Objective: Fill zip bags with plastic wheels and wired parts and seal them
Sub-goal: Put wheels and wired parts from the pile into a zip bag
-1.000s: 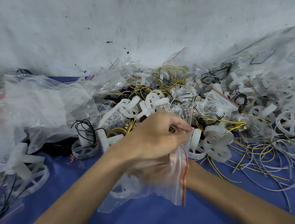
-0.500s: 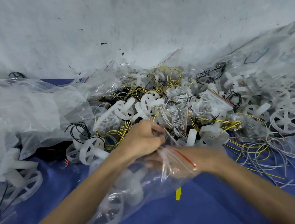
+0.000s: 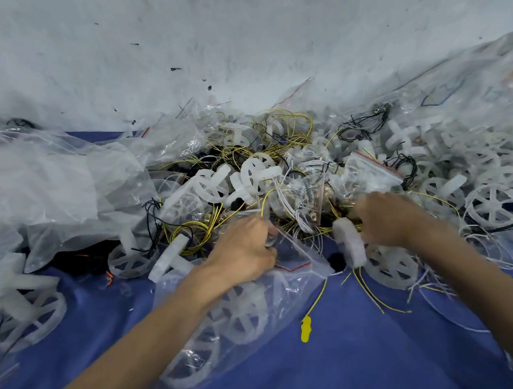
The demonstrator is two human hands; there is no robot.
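A clear zip bag with a red seal strip lies on the blue cloth, holding several white plastic wheels. My left hand grips the bag's mouth near the red strip. My right hand has curled fingers in the pile and holds a white plastic wheel with yellow wires trailing below it. A yellow tag on a yellow wire lies on the cloth by the bag. The big pile of wheels and wired parts spreads just beyond both hands.
Crumpled clear plastic sheeting covers the left side. More white wheels and loose white wires fill the right. A grey wall rises behind the pile. Blue cloth shows in front.
My right hand left the bag's mouth and moved right into the pile, where it took hold of a wheel. The bag sank flat onto the cloth, my left hand still on its opening.
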